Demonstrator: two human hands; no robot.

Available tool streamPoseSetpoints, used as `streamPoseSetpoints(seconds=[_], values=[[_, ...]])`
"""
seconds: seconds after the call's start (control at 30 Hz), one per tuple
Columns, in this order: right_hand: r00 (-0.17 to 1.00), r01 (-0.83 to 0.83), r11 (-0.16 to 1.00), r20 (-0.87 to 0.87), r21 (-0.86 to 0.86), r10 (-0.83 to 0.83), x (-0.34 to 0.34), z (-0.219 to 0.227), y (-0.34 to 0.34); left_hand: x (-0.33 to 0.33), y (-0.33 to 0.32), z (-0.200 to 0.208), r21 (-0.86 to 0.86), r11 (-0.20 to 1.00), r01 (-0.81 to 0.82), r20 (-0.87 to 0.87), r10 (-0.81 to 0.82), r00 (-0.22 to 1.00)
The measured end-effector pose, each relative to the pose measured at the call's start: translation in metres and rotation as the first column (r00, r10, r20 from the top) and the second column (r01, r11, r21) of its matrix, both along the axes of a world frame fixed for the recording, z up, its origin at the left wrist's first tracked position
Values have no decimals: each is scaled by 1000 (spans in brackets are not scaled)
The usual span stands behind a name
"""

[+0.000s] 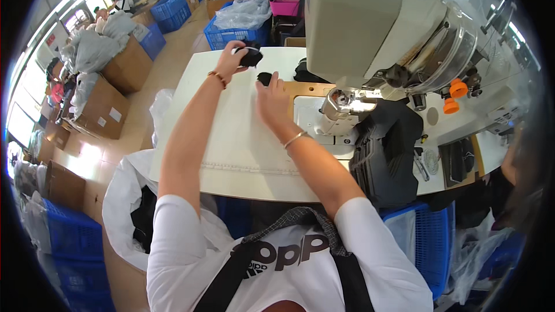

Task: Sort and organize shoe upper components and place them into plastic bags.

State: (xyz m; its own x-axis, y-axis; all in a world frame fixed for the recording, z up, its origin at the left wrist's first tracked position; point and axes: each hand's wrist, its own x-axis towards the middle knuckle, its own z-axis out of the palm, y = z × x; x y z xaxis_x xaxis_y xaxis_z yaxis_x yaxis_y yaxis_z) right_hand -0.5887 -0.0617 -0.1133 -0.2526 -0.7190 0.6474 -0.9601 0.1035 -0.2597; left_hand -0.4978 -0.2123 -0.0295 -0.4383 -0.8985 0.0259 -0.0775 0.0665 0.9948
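My left hand (231, 60) is stretched over the far left part of the white sewing table (231, 133). Its fingers are closed round a small black bundle (250, 56) with a thin white strip across it. Nearer to me and to the right, my right hand (274, 99) pinches a small black fabric piece (264, 78), partly hidden by the fingers. The sewing machine (354, 17) stands just right of that hand, its needle area (341, 107) over a metal plate. Another dark piece (306, 73) lies at the back beside the machine.
A stack of black padded pieces (386, 159) sits right of the machine, with scissors (422, 164) beside it. Orange knobs (458, 88) jut from the machine head. A white sack (122, 208) is at the lower left; a blue crate (436, 242) is at the lower right. Cardboard boxes (104, 107) line the left.
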Motion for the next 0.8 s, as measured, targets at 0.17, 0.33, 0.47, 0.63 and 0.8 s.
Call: streamPoseSetpoints(seconds=[0.17, 0.33, 0.47, 0.63, 0.8], values=[[993, 121, 958, -42, 259, -114, -34, 7, -65, 93, 61, 28, 158, 977, 143, -181, -113, 977], [980, 189, 808, -156, 559, -121, -44, 39, -65, 169, 124, 9, 233, 941, 247, -469, -114, 876], [995, 68, 969, -94, 239, -47, -1, 64, -31, 180, 160, -16, 356, 862, 362, -615, -75, 785], [614, -535, 802, 530, -264, 584, 70, 97, 80, 170, 208, -35, 441, 798, 410, -749, 76, 658], [503, -620, 701, 507, -353, 700, 61, 82, 171, 137, 247, -80, 341, 611, 714, -933, 126, 338]])
